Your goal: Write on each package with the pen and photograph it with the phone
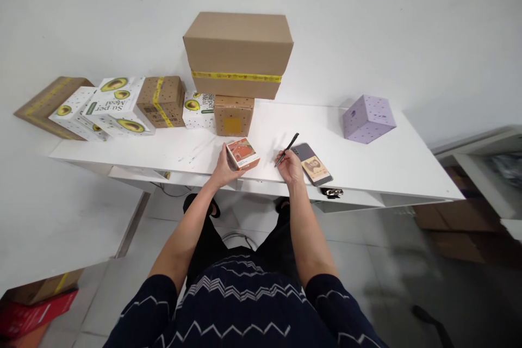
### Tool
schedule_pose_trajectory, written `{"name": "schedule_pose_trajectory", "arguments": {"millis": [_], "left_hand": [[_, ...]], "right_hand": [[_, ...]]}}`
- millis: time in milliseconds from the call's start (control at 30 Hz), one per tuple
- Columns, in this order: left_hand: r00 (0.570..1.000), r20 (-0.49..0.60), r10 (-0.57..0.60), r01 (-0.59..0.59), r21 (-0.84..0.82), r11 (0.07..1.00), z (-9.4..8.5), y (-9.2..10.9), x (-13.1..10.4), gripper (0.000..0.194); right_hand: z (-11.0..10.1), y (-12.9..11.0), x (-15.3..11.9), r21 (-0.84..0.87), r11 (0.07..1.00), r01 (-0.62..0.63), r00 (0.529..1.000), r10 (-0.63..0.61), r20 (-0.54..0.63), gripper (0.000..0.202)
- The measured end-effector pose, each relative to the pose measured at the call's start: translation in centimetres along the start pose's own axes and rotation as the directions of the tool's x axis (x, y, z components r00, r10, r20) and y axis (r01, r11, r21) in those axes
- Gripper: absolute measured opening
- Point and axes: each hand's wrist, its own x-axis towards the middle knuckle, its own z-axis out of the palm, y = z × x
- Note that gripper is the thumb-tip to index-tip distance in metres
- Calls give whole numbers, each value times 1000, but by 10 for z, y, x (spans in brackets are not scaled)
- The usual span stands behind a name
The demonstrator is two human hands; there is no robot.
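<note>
My left hand [225, 169] grips a small orange and white box [243, 154] at its left side and lower corner, near the front edge of the white table [269, 119]. In my right hand [291, 166] is a black pen [292, 141], held between thumb and fingers with its lower end pointing down and left toward the tabletop. A phone [313, 164] with a brown and cream picture on its back lies just right of my right hand. The pen and the small box are apart.
Behind the small box, a large cardboard box [238, 54] rests above a smaller brown box [234, 116]. White avocado-print boxes [120, 106] and brown ones line the left back. A purple box [368, 119] stands at the right. A dark clip-like object [331, 192] is at the front edge.
</note>
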Motion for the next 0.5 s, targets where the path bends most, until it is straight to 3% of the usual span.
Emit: {"name": "schedule_pose_trajectory", "arguments": {"millis": [133,233,333,400,500], "left_hand": [[994,19,-111,110,21,994,-13,27,-1,127],[997,14,-78,74,213,974,-31,53,2,120],[996,87,-36,-4,424,906,-44,73,8,115],[992,123,-15,-46,476,878,-47,77,12,112],[996,88,31,-64,409,910,-43,64,11,114]], "right_hand": [[-2,2,3,53,999,3,1000,-4,4,18],[-4,2,3,69,998,-7,1000,6,15,16],[-5,1,3,76,997,-28,999,25,30,15],[-5,1,3,84,996,-34,999,32,33,15],[-4,0,2,97,995,-34,999,31,35,14]]}}
